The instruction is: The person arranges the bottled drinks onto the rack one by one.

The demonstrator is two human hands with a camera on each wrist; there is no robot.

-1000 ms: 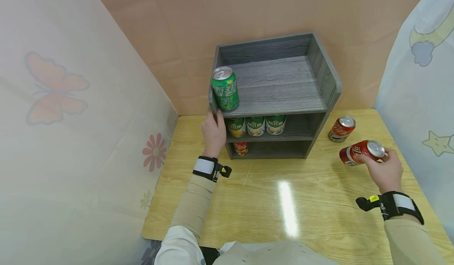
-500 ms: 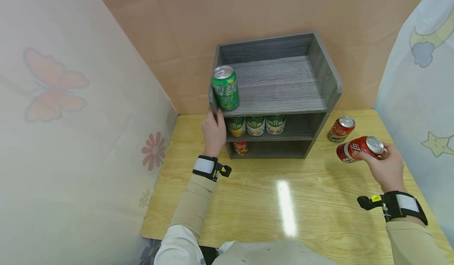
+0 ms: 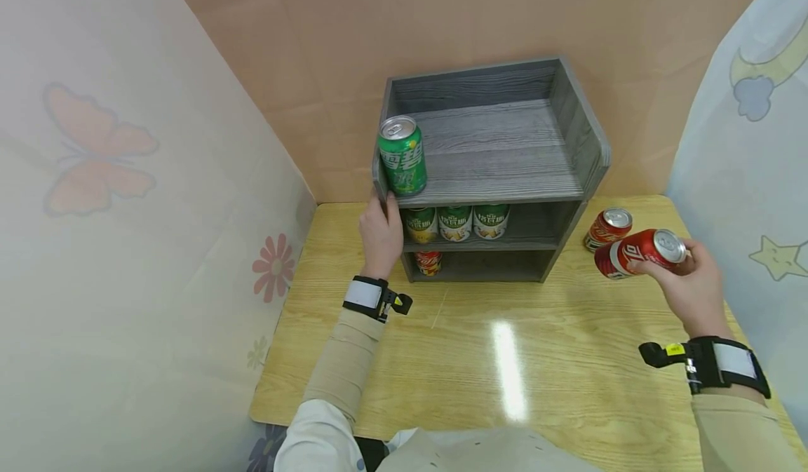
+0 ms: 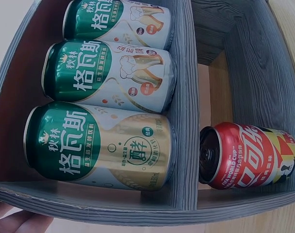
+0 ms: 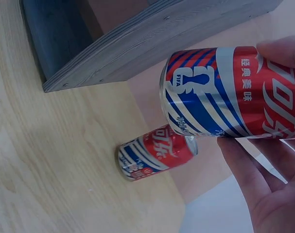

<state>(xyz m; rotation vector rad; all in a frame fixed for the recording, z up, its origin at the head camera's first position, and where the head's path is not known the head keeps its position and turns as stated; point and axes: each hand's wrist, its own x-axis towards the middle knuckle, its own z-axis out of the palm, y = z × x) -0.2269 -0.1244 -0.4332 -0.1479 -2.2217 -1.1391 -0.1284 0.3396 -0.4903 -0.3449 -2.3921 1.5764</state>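
Note:
My right hand (image 3: 691, 286) grips a red cola can (image 3: 639, 254) near its top end, thumb on one side and fingers on the other. The can tilts with its lid toward me, held over the table's right side. Behind it a second red cola can (image 5: 157, 153) stands upright on the table, partly overlapped in the head view. With my left hand (image 3: 381, 238) I hold the front left edge of the grey wooden shelf unit (image 3: 489, 202); its fingers are mostly hidden behind the side panel. A green soda can (image 3: 402, 160) stands at the top tier's left front, just above that hand.
On the middle tier, three green-and-white drink cans (image 4: 103, 145) stand in a row from the left. One red-and-yellow cola can (image 4: 247, 155) stands at the left of the bottom tier. Printed cloth walls border the wooden table (image 3: 467, 360) left and right.
My right hand has lifted the cola can slightly, up and farther over the standing cola can in the head view. The left hand stays at the shelf edge.

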